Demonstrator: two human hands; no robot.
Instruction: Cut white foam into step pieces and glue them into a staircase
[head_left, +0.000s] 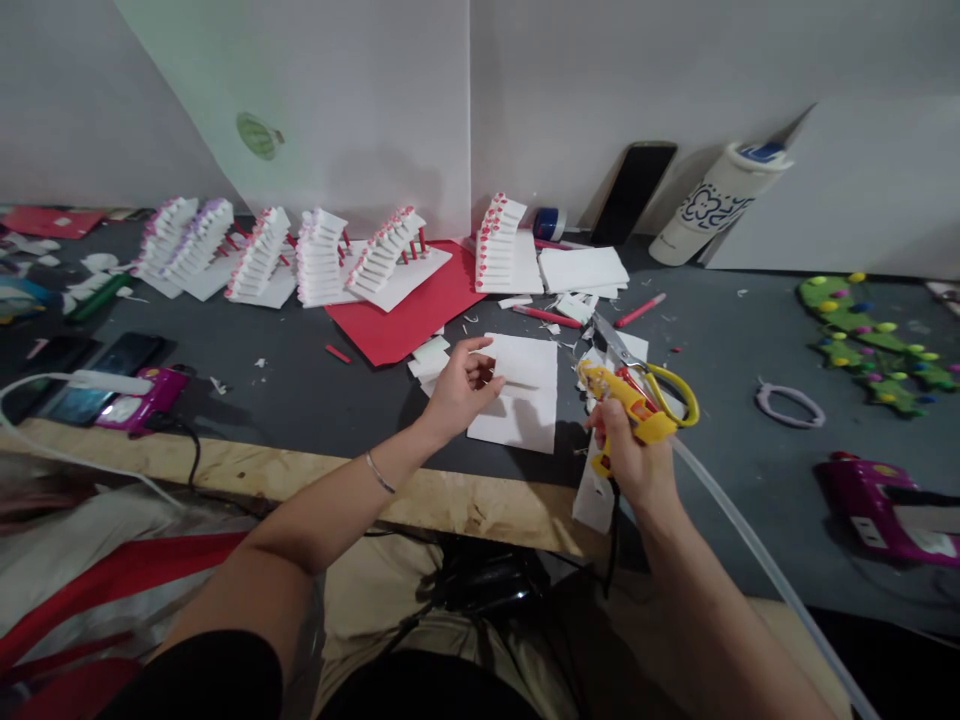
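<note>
My right hand is wrapped round a yellow hot glue gun, whose nozzle points left; a long translucent glue stick trails from its back. Between the thumb and fingers of my left hand is a small white piece of card or foam, held above a white rectangular sheet on the table. Scissors with yellow handles lie just beyond the glue gun, partly covered by it. White scraps and offcuts are strewn around the gun.
Several white stair-like models stand along the back on white bases, one on a red sheet. A tumbler and a phone lean at the wall. Green felt trees, a hair tie and a purple power strip lie right.
</note>
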